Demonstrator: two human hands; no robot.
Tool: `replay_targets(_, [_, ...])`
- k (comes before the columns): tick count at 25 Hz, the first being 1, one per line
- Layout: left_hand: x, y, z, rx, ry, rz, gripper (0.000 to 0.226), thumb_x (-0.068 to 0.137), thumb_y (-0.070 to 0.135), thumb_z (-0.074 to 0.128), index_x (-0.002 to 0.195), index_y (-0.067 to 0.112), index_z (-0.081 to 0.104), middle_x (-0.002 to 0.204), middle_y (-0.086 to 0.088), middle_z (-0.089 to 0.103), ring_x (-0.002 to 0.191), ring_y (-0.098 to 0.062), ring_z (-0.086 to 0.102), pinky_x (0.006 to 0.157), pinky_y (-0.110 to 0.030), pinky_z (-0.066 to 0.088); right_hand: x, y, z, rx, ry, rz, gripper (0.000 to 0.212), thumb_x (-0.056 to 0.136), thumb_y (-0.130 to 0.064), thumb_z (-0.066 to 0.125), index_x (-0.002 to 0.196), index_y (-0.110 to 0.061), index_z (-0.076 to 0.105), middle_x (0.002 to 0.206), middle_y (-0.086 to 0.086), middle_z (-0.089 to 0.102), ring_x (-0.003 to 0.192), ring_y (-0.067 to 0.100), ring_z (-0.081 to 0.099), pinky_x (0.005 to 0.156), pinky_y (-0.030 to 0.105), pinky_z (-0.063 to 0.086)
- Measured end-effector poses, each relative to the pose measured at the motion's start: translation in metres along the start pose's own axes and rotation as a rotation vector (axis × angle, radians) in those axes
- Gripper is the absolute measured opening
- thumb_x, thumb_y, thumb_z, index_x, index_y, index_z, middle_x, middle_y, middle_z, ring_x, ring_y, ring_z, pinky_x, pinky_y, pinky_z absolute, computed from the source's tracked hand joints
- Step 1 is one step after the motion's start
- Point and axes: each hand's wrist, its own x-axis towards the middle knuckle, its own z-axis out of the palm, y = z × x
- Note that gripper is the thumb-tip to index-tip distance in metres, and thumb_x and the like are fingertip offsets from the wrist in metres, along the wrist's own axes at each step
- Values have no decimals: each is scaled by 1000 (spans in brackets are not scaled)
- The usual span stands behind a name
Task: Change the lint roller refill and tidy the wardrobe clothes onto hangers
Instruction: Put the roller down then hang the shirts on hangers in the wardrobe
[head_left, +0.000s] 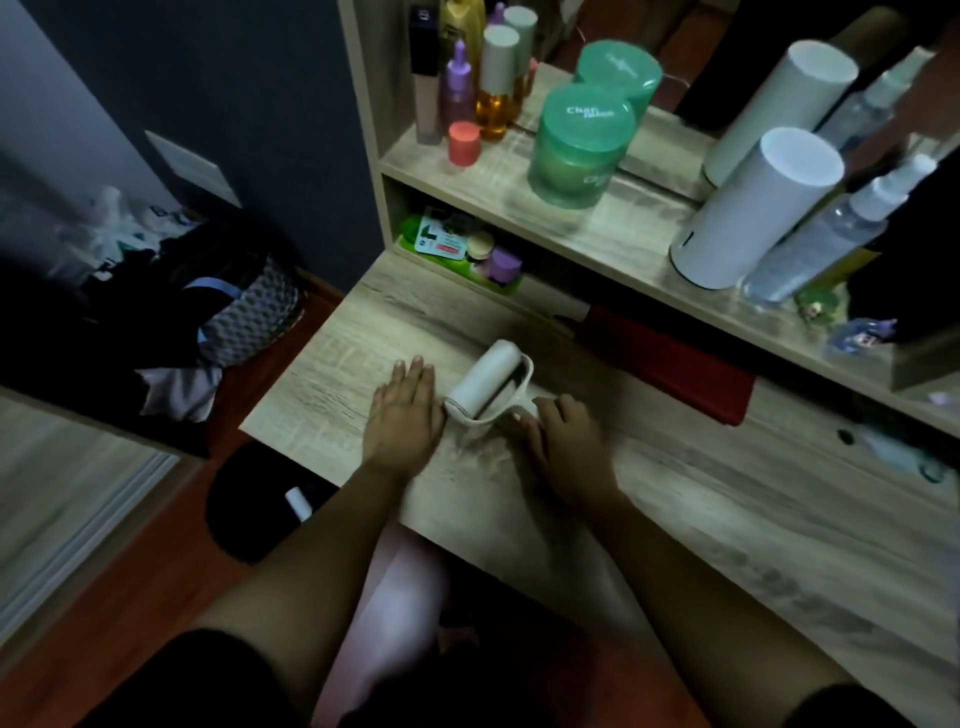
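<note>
1. White lint roller (485, 382) lies on the wooden desk (675, 493) between both hands. Its roll points away and its handle end is at the right hand (563, 431).
2. Left hand (405, 410) is flat on the desk, fingers straight and close together, just beside the roll's near end. Can't tell if it touches. Right hand's fingers are curled round the handle, which is mostly hidden under them.
3. Risk: only one hand has a grip. If the roll gets tugged like this, the frame could skid on the smooth top toward the red case (670, 364) near behind it.
4. Risk: grabbing the roll by its face rather than its ends. If the sheet is tacky it may stick to fingers or peel.
5. Risk: a small white cylinder (297, 503) sits on a black stool (249, 519) down by the floor. Possibly the spare refill, can't confirm. It's round, near the edge and well apart from both hands, so it could roll off.
6. Clothes heap (156, 322) at left is dim. I see no hangers, so that half looks unstarted. Low light invites fumbling.
</note>
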Motion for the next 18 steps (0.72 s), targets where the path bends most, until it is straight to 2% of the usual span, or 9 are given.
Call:
replay_targets(2, [-1, 1, -6, -10, -13, 4, 57, 98, 31, 33, 149, 11, 15, 158, -7, 12, 146, -24, 7, 116, -40, 12, 2, -3, -3, -79, -27, 41, 55, 91, -52, 26, 120, -14, 54, 108, 7, 58, 96, 22, 52, 78, 31, 38])
replay_targets(5, [-7, -1, -35, -3, 23, 26, 55, 99, 30, 30, 149, 13, 14, 158, -6, 12, 146, -21, 8, 117, -38, 13, 6, -21, -19, -140, 24, 53, 63, 83, -53, 42, 127, -9, 51, 107, 10, 60, 92, 27, 57, 78, 36, 45])
replay_targets(7, [-8, -9, -72, 23, 81, 28, 54, 100, 30, 30, 149, 13, 15, 158, -5, 12, 146, -20, 8, 117, -37, 12, 17, -43, -36, -41, 94, -67, 59, 78, -46, 50, 119, -4, 57, 99, 13, 63, 84, 30, 60, 72, 37, 48])
replay_targets(10, [-15, -27, -150, 106, 222, 12, 53, 100, 32, 30, 149, 15, 16, 158, -3, 13, 146, -19, 9, 117, -37, 11, 48, -106, -86, 113, 202, -280, 45, 80, -38, 50, 112, -9, 59, 99, 10, 64, 89, 29, 61, 75, 37, 50])
replay_targets(13, [-29, -53, -255, 211, 397, -20, 54, 100, 33, 30, 148, 13, 18, 158, -4, 15, 146, -21, 11, 116, -38, 12, 95, -190, -139, 104, 296, -464, 45, 87, -39, 42, 120, -11, 54, 111, 9, 60, 102, 27, 56, 87, 36, 44])
replay_targets(15, [-57, -81, -329, 301, 548, -91, 54, 100, 34, 31, 148, 14, 18, 158, -3, 14, 146, -21, 10, 116, -38, 11, 121, -264, -178, 97, 356, -600, 52, 89, -43, 35, 127, -10, 50, 123, 9, 57, 113, 28, 53, 96, 38, 42])
replay_targets(18, [-107, -123, -426, 386, 744, -199, 55, 99, 36, 32, 148, 15, 20, 158, -2, 16, 146, -20, 12, 116, -40, 12, 140, -369, -217, 77, 395, -779, 66, 88, -51, 22, 138, -10, 39, 143, 9, 43, 131, 25, 40, 109, 39, 30])
